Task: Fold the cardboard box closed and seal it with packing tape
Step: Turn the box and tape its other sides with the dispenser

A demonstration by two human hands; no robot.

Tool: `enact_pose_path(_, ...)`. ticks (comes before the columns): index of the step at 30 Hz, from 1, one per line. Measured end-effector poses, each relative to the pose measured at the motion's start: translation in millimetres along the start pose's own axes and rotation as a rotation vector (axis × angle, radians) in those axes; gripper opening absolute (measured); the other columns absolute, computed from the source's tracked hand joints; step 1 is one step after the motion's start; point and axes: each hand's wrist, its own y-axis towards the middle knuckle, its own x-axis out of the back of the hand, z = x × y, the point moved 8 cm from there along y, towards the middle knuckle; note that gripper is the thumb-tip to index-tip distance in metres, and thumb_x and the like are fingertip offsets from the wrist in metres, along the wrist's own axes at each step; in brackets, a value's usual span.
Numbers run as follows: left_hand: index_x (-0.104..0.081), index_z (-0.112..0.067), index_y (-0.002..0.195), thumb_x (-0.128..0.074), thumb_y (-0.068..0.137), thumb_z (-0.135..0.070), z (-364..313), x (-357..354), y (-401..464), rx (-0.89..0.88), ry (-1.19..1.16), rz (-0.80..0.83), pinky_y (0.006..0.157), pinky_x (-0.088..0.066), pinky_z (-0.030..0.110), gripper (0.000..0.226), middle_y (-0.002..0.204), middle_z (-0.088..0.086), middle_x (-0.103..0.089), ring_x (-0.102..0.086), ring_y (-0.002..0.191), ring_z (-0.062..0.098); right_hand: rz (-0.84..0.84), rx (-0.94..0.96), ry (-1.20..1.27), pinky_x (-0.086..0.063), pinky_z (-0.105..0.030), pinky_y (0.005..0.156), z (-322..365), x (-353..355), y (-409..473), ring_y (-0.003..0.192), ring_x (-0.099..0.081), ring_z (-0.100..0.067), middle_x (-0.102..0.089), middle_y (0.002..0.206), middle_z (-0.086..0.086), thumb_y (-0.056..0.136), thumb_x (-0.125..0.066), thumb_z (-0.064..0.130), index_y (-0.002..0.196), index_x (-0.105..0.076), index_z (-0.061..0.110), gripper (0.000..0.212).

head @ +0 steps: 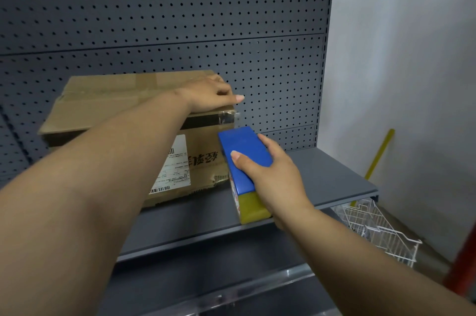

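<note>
I count two hands, one tape dispenser and one cardboard box. Nearest to me, my right hand (270, 176) is wrapped round the blue and yellow tape dispenser (244, 168), thumb across its blue top and fingers hidden behind it. The dispenser sits just beside the right end of the cardboard box (123, 114), close against that side. Beyond it, my left hand (210, 96) rests on the box's top at its right edge, fingers curled over the corner and the thumb pointing out to the right; I see nothing held in it. The top flaps lie folded down, with strips of tape (146, 81) across them and a clear strip over the right corner. One white shipping label (172, 166) is stuck to the box's front face.

The box stands on a grey metal shelf (322, 174). Behind the box rises a dark pegboard panel (167, 11). To the right of the box are a white wall (412, 58), one yellow stick (381, 150) leaning there, and one white wire basket (373, 228) below the shelf edge.
</note>
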Motion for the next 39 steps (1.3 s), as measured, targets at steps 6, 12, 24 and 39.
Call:
enact_pose_path(6, -0.058, -0.029, 0.091, -0.053, 0.073, -0.071, -2.6, -0.5, -1.8, -0.038, 0.068, -0.026, 0.091, -0.042, 0.036, 0.046, 0.113, -0.004, -0.046, -0.046, 0.105, 0.016, -0.017, 0.001, -0.009, -0.047, -0.025, 0.091, 5.4, -0.2, 11.4, 0.104, -0.06, -0.008, -0.063, 0.116, 0.009, 0.076, -0.07, 0.041, 0.133, -0.051, 0.023, 0.062)
enact_pose_path(12, -0.056, -0.031, 0.091, -0.057, 0.074, -0.067, -3.3, 3.2, -4.8, -0.043, 0.056, -0.054, 0.086, -0.042, 0.034, 0.04, 0.112, -0.005, -0.046, -0.046, 0.103, 0.015, 0.021, -0.049, -0.06, -0.046, -0.035, 0.099, -7.3, -6.9, 18.9, 0.108, -0.061, -0.013, -0.065, 0.12, 0.003, 0.074, -0.073, 0.038, 0.13, -0.055, 0.019, 0.062)
enact_pose_path(24, -0.065, -0.026, 0.113, -0.047, 0.092, -0.044, -24.1, 4.5, -21.3, -0.352, 0.254, -0.117, 0.097, -0.043, 0.039, 0.033, 0.123, -0.004, -0.06, -0.056, 0.111, 0.018, -0.201, -0.01, -0.017, -0.042, -0.039, 0.103, -23.4, 29.2, 31.1, 0.119, -0.054, -0.015, -0.057, 0.132, 0.003, 0.08, -0.068, 0.038, 0.132, -0.053, 0.021, 0.057)
enact_pose_path(39, -0.046, -0.04, 0.131, -0.057, 0.088, -0.038, -19.5, -19.1, -46.5, -0.268, 0.381, 0.181, 0.113, -0.004, 0.06, 0.044, 0.15, -0.006, -0.031, -0.001, 0.145, 0.027, -0.296, 0.088, 0.275, -0.051, -0.026, 0.088, 27.9, 45.5, 46.2, 0.094, -0.064, -0.006, -0.062, 0.117, 0.006, 0.082, -0.068, 0.03, 0.134, -0.05, 0.018, 0.056)
